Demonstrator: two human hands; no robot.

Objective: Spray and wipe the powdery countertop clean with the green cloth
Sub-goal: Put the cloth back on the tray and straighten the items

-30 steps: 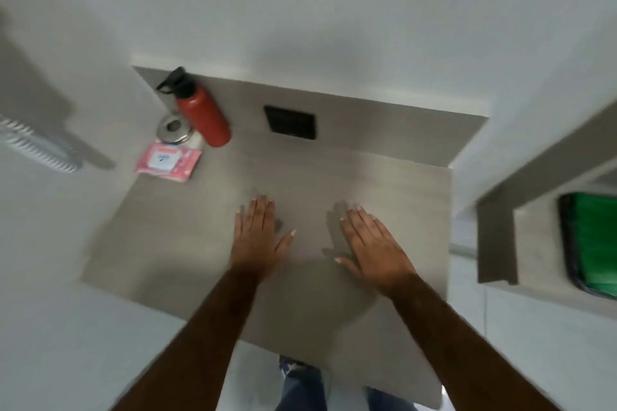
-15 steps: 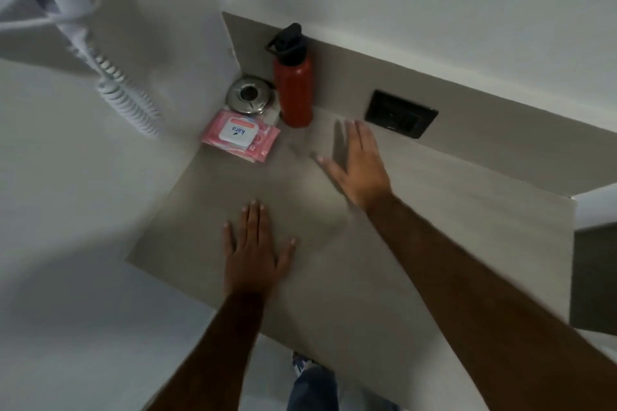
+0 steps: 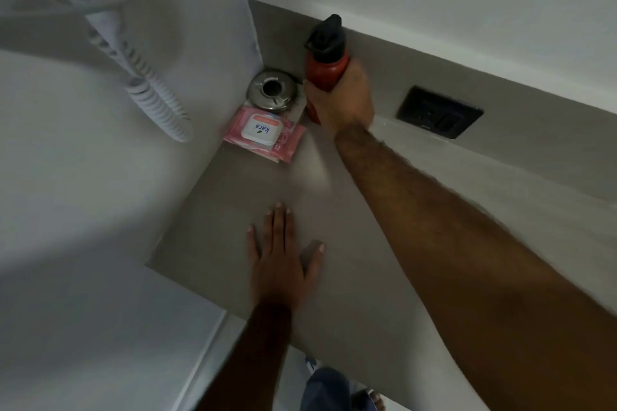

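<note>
A grey countertop (image 3: pixel 350 277) fills the middle of the head view. At its far left corner stands a red bottle (image 3: pixel 325 72) with a black cap. My right hand (image 3: pixel 344 100) is wrapped around the bottle's body, covering its lower half. My left hand (image 3: pixel 283 260) lies flat on the countertop near the front edge, fingers spread, holding nothing. No green cloth is in view.
A pink pack of wipes (image 3: pixel 265 133) lies in the corner beside a round metal dish (image 3: pixel 272 90). A black socket plate (image 3: pixel 439 112) sits in the backsplash. A white coiled cord (image 3: pixel 153 97) hangs on the left wall. White walls close the counter at back and left.
My right hand has moved from flat on the counter to the far corner and closed around the red bottle. The view has swung left. My left hand has stayed flat.
</note>
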